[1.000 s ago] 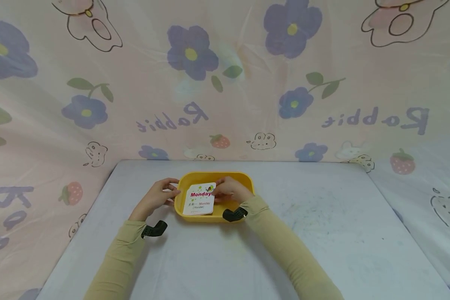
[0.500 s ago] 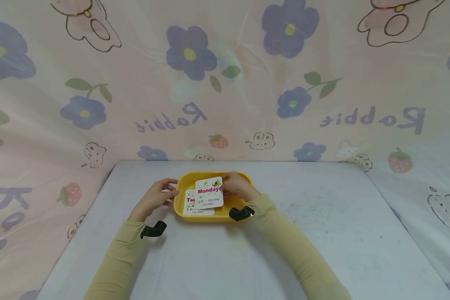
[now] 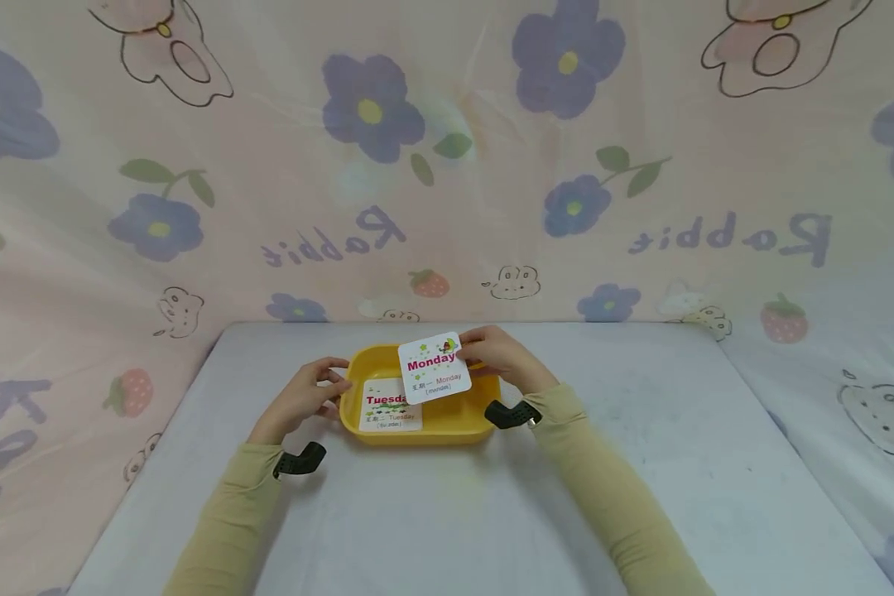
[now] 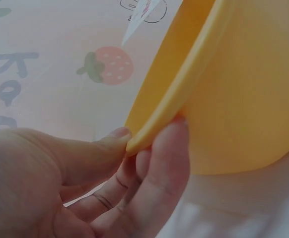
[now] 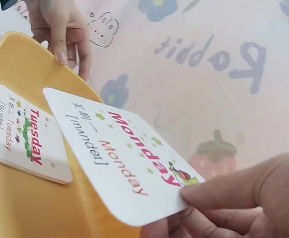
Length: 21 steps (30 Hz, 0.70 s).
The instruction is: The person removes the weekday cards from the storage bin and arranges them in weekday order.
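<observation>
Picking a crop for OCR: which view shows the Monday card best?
Right wrist: the Monday card is largest, print readable, right hand pinching one edge. Head: smaller, headline legible. Left wrist: apparently just a sliver.

Both hands [image 3: 298, 399] [image 3: 502, 358] pinching, forearms [image 3: 227, 521] [image 3: 614, 488] angled inward

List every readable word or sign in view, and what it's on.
"Monday", large and again smaller: Monday card.
"Tuesday", large and again smaller: Tuesday card.
"Rabbit", mirrored, twice: backdrop.
More lettering at the backdrop's left: cut off, not fully readable.
Chinese characters and bracketed phonetics on both cards: too small to read surely.
</observation>
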Motion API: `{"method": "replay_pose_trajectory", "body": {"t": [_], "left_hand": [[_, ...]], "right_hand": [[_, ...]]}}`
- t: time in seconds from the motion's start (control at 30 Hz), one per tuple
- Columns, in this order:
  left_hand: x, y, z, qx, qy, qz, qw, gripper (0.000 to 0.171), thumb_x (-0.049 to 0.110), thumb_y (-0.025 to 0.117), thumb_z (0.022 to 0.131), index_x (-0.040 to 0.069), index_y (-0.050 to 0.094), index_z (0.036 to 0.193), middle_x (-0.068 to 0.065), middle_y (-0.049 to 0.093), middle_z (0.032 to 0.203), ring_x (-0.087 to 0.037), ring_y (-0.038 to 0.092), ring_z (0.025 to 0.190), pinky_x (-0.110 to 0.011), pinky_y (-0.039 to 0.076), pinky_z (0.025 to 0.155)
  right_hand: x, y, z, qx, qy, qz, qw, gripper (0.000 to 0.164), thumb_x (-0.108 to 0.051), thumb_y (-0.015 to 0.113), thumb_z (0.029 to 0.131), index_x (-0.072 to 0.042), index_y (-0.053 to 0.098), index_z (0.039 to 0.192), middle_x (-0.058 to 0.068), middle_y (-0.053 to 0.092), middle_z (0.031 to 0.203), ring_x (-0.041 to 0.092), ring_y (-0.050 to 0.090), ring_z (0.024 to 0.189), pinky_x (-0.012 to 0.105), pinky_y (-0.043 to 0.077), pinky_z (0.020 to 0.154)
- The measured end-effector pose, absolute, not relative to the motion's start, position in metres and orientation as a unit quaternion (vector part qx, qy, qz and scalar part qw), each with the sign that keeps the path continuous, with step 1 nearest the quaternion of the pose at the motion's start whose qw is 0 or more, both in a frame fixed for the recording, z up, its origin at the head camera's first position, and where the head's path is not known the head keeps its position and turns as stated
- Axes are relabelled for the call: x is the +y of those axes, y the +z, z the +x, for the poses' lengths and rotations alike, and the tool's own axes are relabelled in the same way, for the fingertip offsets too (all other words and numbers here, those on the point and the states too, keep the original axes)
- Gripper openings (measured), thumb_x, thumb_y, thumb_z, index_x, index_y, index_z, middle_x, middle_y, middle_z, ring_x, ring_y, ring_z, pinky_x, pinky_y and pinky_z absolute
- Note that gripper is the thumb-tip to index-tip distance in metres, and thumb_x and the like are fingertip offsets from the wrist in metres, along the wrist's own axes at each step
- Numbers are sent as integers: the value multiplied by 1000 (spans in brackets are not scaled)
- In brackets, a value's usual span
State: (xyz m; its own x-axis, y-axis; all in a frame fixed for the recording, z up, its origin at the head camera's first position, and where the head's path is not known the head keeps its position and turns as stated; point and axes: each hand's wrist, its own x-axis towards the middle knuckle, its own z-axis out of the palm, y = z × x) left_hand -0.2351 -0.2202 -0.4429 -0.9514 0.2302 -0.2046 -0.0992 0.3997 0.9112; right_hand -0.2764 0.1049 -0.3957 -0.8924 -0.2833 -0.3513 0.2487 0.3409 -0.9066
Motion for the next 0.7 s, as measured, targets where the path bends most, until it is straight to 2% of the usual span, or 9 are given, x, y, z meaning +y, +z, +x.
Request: {"method": "replay_pose_trajectory", "body": {"t": [0.33,0.7], "left_hand": [[-223,-449,-234,812,562,39,152,46,9,57,97,2,40,139,-25,51,107,-22,60,74,-36,56,59],[-222,-446,-235,808,567,43,155,46,9,56,97,1,38,139,-24,50,107,-23,60,75,-36,56,60]], "right_hand": [[140,-388,-282,770,-598,0,225,39,-12,62,92,0,54,129,16,63,113,27,62,94,36,53,82],[174,-382,-286,763,-614,7,201,38,-15,61,94,0,54,129,16,60,118,28,61,100,36,52,84]]}}
